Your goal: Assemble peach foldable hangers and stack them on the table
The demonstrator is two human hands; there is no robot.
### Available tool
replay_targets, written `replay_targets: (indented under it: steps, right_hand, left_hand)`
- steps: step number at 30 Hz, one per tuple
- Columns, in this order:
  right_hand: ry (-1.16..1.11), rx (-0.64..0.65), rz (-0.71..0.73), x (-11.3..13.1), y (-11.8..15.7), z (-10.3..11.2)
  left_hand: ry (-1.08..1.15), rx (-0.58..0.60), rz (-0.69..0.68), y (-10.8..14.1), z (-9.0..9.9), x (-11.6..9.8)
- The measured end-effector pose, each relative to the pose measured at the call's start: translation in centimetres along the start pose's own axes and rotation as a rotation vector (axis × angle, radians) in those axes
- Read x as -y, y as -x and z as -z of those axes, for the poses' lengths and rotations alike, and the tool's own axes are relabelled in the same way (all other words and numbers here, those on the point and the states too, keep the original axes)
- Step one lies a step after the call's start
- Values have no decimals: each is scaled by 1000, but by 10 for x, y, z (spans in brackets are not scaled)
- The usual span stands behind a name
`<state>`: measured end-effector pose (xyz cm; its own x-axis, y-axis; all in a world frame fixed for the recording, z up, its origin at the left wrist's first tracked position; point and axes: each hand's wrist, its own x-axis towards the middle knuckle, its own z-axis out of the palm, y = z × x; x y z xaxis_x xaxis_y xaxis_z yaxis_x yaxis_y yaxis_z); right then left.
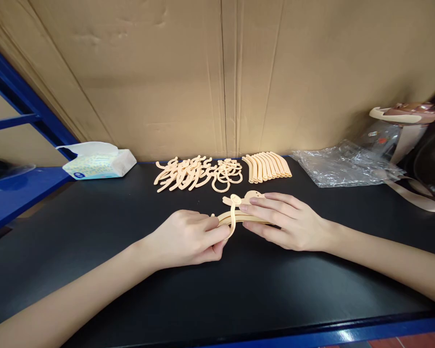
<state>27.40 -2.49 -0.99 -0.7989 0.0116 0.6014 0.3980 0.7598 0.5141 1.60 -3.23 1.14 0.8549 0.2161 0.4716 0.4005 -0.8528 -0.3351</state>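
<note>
Near the middle of the black table, my left hand (194, 237) is closed, its thumb and fingers pinching a beige curved strip (232, 222) that rises to a small oval end. My right hand (293, 220) holds a longer beige curved piece (239, 216) between thumb and fingers. The long piece runs from one hand to the other, partly hidden under the fingers. Behind the right fingertips shows a flat rounded beige part (253, 195) with small dark holes. Its link to the long piece is covered.
Farther back lie a loose heap of beige curved pieces (183, 174), some beige rings (226, 174) and a row of beige curved tubes (266, 166). A tissue pack (97, 162) stands at the left. Clear plastic bags (344, 164) and a strapped brown bottle (413, 113) are at the right.
</note>
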Motion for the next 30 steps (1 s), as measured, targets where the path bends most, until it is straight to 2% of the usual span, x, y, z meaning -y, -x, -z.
replay_targets:
  steps: [5,8,20,26,30]
  right_hand:
    - [-34,-115,-40,3,-8,2]
    - [-28,-134,-38,3,-13,5]
    - [15,-44,-22,6,-7,4]
    - [18,-5,-46,4,-6,4]
    - [-31,1,-148,1,-3,0]
  left_hand:
    - [-14,-54,-13,0,-6,-6]
    - [-15,-68,-13,-2,-8,-12]
    - [-11,-100,-148,-4,-2,-21]
    - [21,-53,-140,-4,-1,-19]
    - [88,-42,-96,2,-5,-11]
